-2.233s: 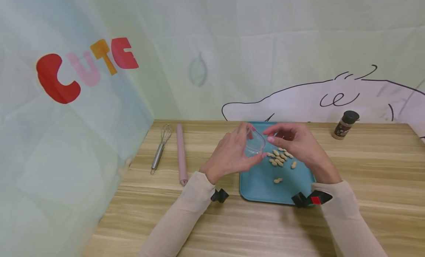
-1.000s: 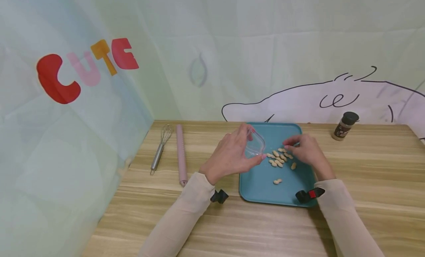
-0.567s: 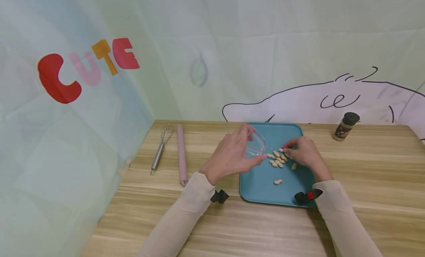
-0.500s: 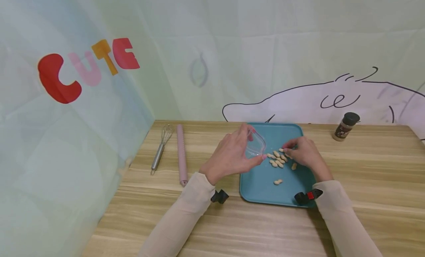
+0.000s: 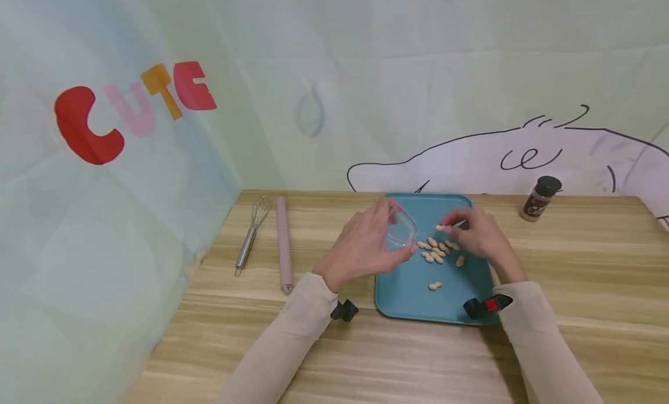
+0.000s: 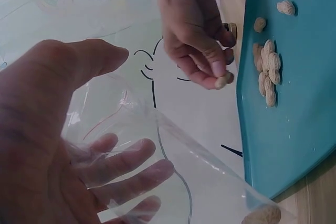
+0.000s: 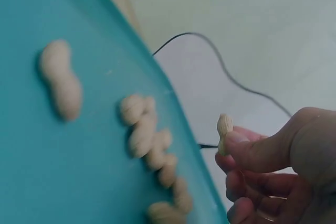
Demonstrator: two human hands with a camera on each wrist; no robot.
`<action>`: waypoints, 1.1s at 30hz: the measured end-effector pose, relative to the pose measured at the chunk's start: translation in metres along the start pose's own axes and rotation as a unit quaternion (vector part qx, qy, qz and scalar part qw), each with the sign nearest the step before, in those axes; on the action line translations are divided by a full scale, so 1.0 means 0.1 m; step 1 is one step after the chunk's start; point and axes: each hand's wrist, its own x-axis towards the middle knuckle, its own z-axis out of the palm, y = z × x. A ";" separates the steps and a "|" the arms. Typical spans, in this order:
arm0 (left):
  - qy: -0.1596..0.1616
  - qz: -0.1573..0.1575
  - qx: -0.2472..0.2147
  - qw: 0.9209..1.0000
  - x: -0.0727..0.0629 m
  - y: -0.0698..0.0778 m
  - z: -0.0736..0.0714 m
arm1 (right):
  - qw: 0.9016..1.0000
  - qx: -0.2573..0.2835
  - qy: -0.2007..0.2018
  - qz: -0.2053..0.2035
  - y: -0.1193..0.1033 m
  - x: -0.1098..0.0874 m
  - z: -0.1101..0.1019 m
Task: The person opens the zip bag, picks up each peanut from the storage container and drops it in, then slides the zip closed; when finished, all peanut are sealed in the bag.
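R hand [image 5: 481, 235] pinches 1 peanut [image 7: 225, 124], L hand [image 5: 360, 242] holds clr bag [image 5: 402, 227].

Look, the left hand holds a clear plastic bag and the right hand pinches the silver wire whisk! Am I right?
Not the whisk: the right hand pinches a tan, bumpy-shelled peanut, as the right wrist view shows. The left hand does hold the clear plastic bag.

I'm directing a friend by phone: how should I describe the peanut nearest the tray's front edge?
On the wooden table, find the blue tray. Start at its peanut cluster and come toward the front edge. The lone peanut touches no other and lies closest to that edge.
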 end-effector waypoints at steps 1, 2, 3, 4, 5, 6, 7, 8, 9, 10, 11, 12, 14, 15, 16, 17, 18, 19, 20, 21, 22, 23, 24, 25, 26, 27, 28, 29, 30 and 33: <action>0.001 0.001 0.002 1.000 0.00 0.00 0.00 | 1.000 0.006 0.002 -0.006 -0.03 -0.01 -0.02; 0.002 0.002 0.003 1.000 0.00 -0.01 0.00 | 1.000 0.012 0.003 -0.009 -0.06 -0.02 -0.03; 0.004 0.004 0.003 1.000 0.00 -0.01 0.01 | 1.000 0.018 0.006 -0.015 -0.08 -0.03 -0.05; 0.004 0.005 0.004 1.000 0.00 -0.01 0.01 | 1.000 0.025 0.007 -0.018 -0.11 -0.03 -0.06; 0.005 0.005 0.006 1.000 0.00 -0.01 0.01 | 0.999 0.034 0.007 -0.020 -0.13 -0.04 -0.08; 0.005 0.005 0.006 1.000 0.00 -0.01 0.01 | 0.999 0.043 0.006 -0.024 -0.16 -0.05 -0.09; 0.004 0.004 0.007 1.000 0.00 -0.01 0.01 | 0.998 0.049 0.005 -0.026 -0.18 -0.06 -0.11; 0.004 0.004 0.006 1.000 -0.01 -0.02 0.01 | 0.998 0.055 0.004 -0.029 -0.21 -0.07 -0.12; 0.003 0.002 0.005 1.000 -0.01 -0.02 0.01 | 0.997 0.063 0.002 -0.034 -0.23 -0.08 -0.13; 0.002 0.001 0.006 1.000 -0.01 -0.02 0.01 | 0.997 0.071 -0.002 -0.035 -0.26 -0.10 -0.15; 0.001 0.000 0.005 1.000 -0.02 -0.02 0.01 | 0.996 0.079 -0.006 -0.036 -0.29 -0.11 -0.17; 0.001 -0.001 0.004 1.000 -0.02 -0.02 0.01 | 0.996 0.085 -0.009 -0.038 -0.32 -0.12 -0.19; -0.001 -0.003 0.004 1.000 -0.02 -0.02 0.02 | 0.994 0.098 -0.017 -0.042 -0.38 -0.15 -0.22; -0.001 -0.003 0.004 1.000 -0.03 -0.03 0.02 | 0.993 0.105 -0.021 -0.043 -0.42 -0.17 -0.23; -0.002 -0.004 0.005 1.000 -0.03 -0.03 0.02 | 0.993 0.111 -0.025 -0.043 -0.45 -0.19 -0.24; -0.002 -0.003 0.003 1.000 -0.03 -0.03 0.02 | 0.992 0.117 -0.028 -0.047 -0.48 -0.21 -0.25; -0.001 -0.002 0.003 1.000 -0.03 -0.02 0.02 | 0.991 0.122 -0.029 -0.050 -0.52 -0.23 -0.26; 0.000 -0.001 0.004 1.000 -0.03 -0.02 0.02 | 0.990 0.126 -0.029 -0.055 -0.55 -0.25 -0.27; 0.001 0.001 0.005 1.000 -0.03 -0.02 0.02 | 0.989 0.129 -0.028 -0.061 -0.59 -0.27 -0.27; 0.003 0.004 0.005 1.000 -0.03 -0.02 0.02 | 0.988 0.132 -0.025 -0.070 -0.62 -0.28 -0.27; 0.005 0.006 0.005 1.000 -0.03 -0.01 0.02 | 0.987 0.134 -0.023 -0.081 -0.64 -0.30 -0.27; 0.006 0.008 0.005 1.000 -0.03 -0.01 0.02 | 0.986 0.135 -0.021 -0.091 -0.67 -0.31 -0.27; 0.007 0.010 0.006 1.000 -0.03 0.00 0.03 | 0.985 0.137 -0.020 -0.099 -0.69 -0.33 -0.26; 0.006 0.011 0.008 1.000 -0.03 0.00 0.03 | 0.985 0.137 -0.018 -0.107 -0.71 -0.35 -0.26; 0.006 0.013 0.008 1.000 -0.03 0.01 0.03 | 0.984 0.138 -0.018 -0.113 -0.73 -0.36 -0.26; 0.004 0.013 0.007 1.000 -0.03 0.01 0.04 | 0.983 0.138 -0.018 -0.118 -0.74 -0.37 -0.25; 0.003 0.014 0.007 1.000 -0.03 0.02 0.04 | 0.983 0.137 -0.017 -0.121 -0.75 -0.38 -0.24; 0.002 0.015 0.008 1.000 -0.03 0.02 0.04 | 0.983 0.135 -0.017 -0.122 -0.76 -0.38 -0.24; 0.002 0.016 0.010 1.000 -0.03 0.02 0.05 | 0.983 0.133 -0.016 -0.125 -0.77 -0.39 -0.24; 0.007 0.020 0.015 1.000 -0.03 0.02 0.05 | 0.983 0.132 -0.016 -0.128 -0.79 -0.38 -0.22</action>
